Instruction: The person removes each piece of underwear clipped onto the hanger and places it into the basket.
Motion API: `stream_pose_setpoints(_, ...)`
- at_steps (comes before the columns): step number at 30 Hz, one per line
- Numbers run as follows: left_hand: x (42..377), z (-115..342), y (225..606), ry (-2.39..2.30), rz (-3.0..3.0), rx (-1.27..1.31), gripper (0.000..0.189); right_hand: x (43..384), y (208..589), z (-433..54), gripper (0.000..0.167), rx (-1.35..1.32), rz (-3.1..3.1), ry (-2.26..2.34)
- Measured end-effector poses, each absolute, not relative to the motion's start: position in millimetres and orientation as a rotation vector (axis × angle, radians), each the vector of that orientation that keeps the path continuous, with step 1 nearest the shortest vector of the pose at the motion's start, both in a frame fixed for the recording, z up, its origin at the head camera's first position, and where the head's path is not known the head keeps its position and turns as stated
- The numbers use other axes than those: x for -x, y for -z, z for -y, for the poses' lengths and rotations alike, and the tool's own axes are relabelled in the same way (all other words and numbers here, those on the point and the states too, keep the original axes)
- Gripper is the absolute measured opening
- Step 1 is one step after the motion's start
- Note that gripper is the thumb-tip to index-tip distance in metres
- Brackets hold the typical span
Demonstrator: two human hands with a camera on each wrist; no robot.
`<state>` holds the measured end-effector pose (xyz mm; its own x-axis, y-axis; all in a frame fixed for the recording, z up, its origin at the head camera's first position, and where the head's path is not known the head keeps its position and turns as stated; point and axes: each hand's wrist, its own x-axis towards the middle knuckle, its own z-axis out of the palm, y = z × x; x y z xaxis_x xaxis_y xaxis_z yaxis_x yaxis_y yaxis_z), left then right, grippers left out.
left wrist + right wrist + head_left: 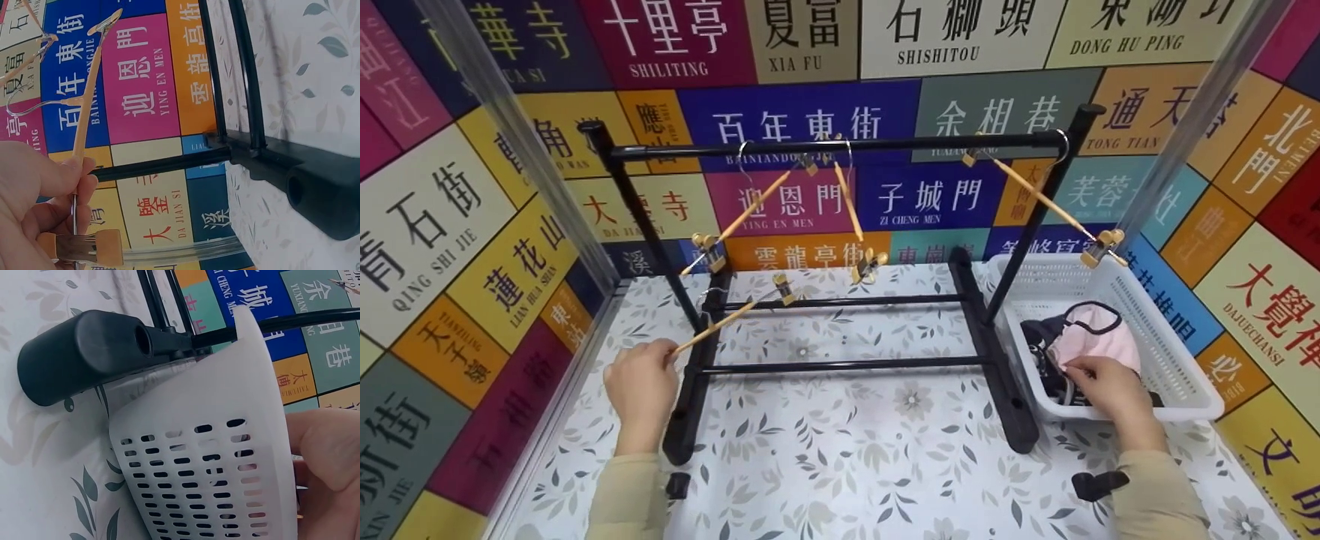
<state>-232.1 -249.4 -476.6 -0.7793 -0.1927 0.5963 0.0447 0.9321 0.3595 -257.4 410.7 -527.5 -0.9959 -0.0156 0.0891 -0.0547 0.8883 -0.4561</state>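
Note:
My left hand [641, 382] grips one end of a wooden clip hanger [727, 324] beside the rack's left post. The hanger slants up to the right, its metal clip at the far end and its hook pointing up. In the left wrist view, the thumb and fingers of the left hand [39, 191] close round the hanger's bar near its other clip. My right hand [1114, 394] reaches into a white basket [1192, 379], its fingertips pinching the edge of a pale pink cloth piece with black trim [1102, 341]. In the right wrist view, the basket's wall [169, 405] hides those fingertips.
A black rack [885, 144] stands between the hands. Several clip hangers hang from its top bar, including a right one [1039, 196] that overlaps the basket. Dark cloth [1039, 330] lies in the basket. Panels with writing [810, 120] surround the leaf-patterned table [840, 450].

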Motion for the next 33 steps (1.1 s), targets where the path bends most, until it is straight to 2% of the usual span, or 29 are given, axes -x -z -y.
stream_pose_setpoints(13, 239.0, 260.2, 457.5, 0.437, 2.436, -0.147, 0.008, 251.7, 516.4, -382.7, 0.023, 0.021, 2.655, -0.635)
stream_pose_setpoints(33, 248.1, 272.0, 413.0, 0.430, 2.444, -0.202, 0.012, 254.8, 520.9, -334.3, 0.024, -0.317, 2.423, -0.708)
